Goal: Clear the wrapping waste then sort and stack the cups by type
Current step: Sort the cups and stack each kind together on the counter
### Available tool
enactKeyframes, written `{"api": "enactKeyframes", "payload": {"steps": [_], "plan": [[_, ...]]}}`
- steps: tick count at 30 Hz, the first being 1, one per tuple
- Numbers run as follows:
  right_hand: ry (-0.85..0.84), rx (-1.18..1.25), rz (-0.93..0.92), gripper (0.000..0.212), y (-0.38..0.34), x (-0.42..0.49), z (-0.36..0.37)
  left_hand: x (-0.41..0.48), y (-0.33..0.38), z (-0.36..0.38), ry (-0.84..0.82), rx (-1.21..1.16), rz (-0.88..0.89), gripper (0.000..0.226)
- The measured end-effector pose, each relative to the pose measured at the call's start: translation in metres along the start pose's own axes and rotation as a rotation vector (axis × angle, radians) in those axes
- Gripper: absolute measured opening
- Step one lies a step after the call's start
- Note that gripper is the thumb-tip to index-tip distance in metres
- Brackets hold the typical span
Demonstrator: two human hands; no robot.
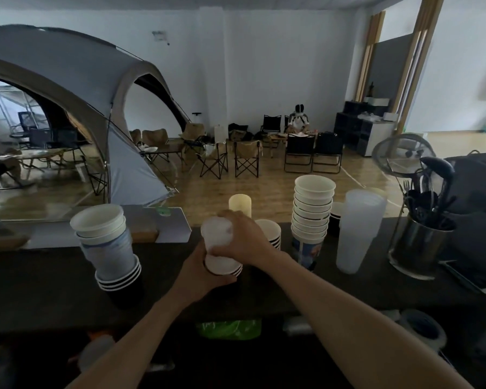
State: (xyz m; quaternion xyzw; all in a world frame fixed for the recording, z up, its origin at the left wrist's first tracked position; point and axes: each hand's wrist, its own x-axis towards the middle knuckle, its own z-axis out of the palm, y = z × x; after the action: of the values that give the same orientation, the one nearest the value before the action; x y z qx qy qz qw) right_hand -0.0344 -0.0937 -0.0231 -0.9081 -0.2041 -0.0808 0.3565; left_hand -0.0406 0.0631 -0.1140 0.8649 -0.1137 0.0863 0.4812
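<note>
Sorting cups at a dark worktop (54, 276), a person works with both bare hands in the near middle of the scene. Their left hand (201, 272) is wrapped around a short stack of paper cups (222, 266), white inside and dark outside, holding it just above the worktop. Their right hand (243, 238) grips from above a cloudy plastic cup (215, 234) that sits nested in the top of that stack. The step in hand looks like separating types: the plastic cup does not belong with the paper ones. The next move probably calls for lifting it straight up while the left hand steadies the stack, then carrying it right to the tall pile of clear plastic cups (358, 234). At left a mixed stack (107, 248) has yet to be sorted; a tall stack of white paper cups (312, 217) stands right of centre. Something green and crinkled (227, 329), possibly wrapping, lies at the near edge.
</note>
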Motion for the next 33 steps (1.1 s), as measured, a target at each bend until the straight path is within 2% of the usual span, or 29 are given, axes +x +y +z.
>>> {"api": "enactKeyframes", "payload": {"steps": [3,5,9,13,15,17,23,24,27,29,31,33], "plan": [[0.076,0.058,0.008,0.085,-0.01,0.007,-0.029,0.01,0.024,-0.024,0.027,0.034,0.034,0.086],[0.165,0.076,-0.043,0.085,-0.026,0.012,-0.063,0.029,0.054,-0.049,-0.009,0.071,0.09,0.085],[0.364,0.119,-0.084,0.08,-0.055,0.015,-0.149,0.057,0.137,-0.083,-0.091,0.065,0.27,0.07],[0.626,0.142,-0.064,0.077,-0.051,-0.003,-0.243,0.082,0.174,-0.072,-0.176,0.041,0.325,0.075],[0.768,0.06,-0.024,0.078,-0.034,-0.018,-0.278,0.092,0.173,-0.061,-0.178,0.012,0.302,0.086],[0.832,-0.06,0.057,0.08,-0.009,-0.031,-0.299,0.097,0.166,-0.051,-0.171,-0.005,0.282,0.098],[0.735,-0.167,0.262,0.086,0.073,-0.038,-0.286,0.106,0.153,-0.024,-0.15,-0.066,0.209,0.122],[0.711,-0.186,0.272,0.087,0.083,-0.037,-0.279,0.108,0.15,-0.018,-0.148,-0.076,0.192,0.119],[0.669,-0.235,0.291,0.085,0.104,-0.035,-0.26,0.112,0.137,-0.001,-0.138,-0.07,0.148,0.092],[0.633,-0.244,0.307,0.086,0.113,-0.033,-0.251,0.112,0.127,0.008,-0.136,-0.046,0.106,0.089],[0.569,-0.251,0.347,0.087,0.122,-0.032,-0.244,0.109,0.118,0.015,-0.154,-0.053,0.058,0.097],[0.498,-0.245,0.388,0.09,0.132,-0.034,-0.235,0.103,0.111,0.019,-0.159,-0.014,0.024,0.119]]}}
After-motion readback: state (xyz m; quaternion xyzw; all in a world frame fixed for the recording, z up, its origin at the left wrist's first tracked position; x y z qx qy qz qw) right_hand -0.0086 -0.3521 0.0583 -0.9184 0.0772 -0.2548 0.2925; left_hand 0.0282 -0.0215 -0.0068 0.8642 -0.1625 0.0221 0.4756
